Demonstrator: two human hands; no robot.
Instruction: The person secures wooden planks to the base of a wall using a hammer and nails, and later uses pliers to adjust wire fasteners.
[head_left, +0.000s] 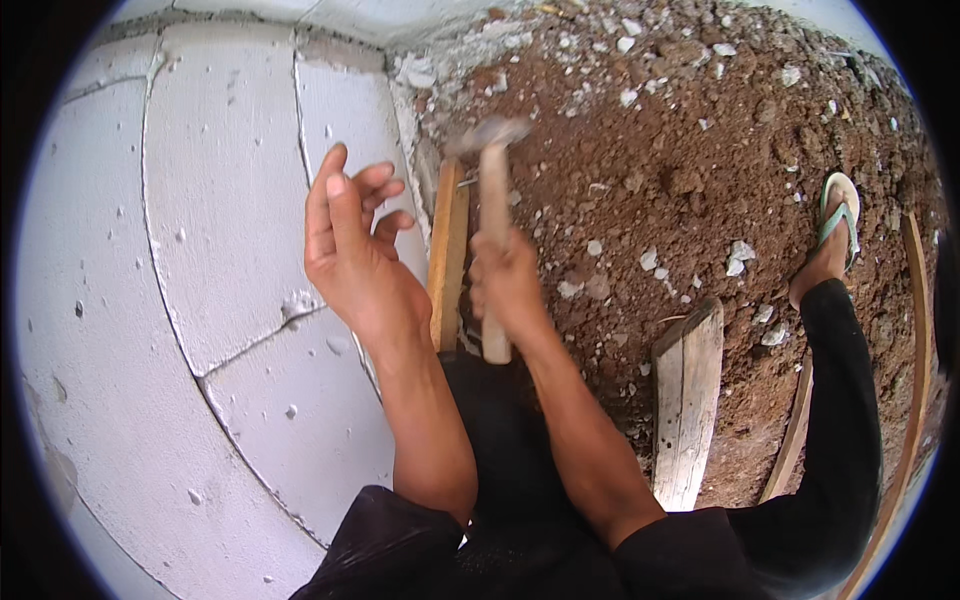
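Observation:
My right hand [508, 284] is closed round the wooden handle of a hammer [494, 195]. The hammer's metal head is blurred and stands near the top end of an upright wooden batten [450, 240] beside the wall. A nail [467, 182] juts sideways from the batten close to that end, just left of the hammer handle. My left hand [360, 240] is raised in front of the wall, left of the batten, its fingers loosely bent and apart. Nothing shows in it.
A wall of pale grey blocks [225, 200] with thin joints fills the left. Brown soil [640, 200] strewn with white chips covers the right. A weathered board [688, 400] and long wooden strips [915, 330] lie there. My foot in a flip-flop [840, 215] rests at far right.

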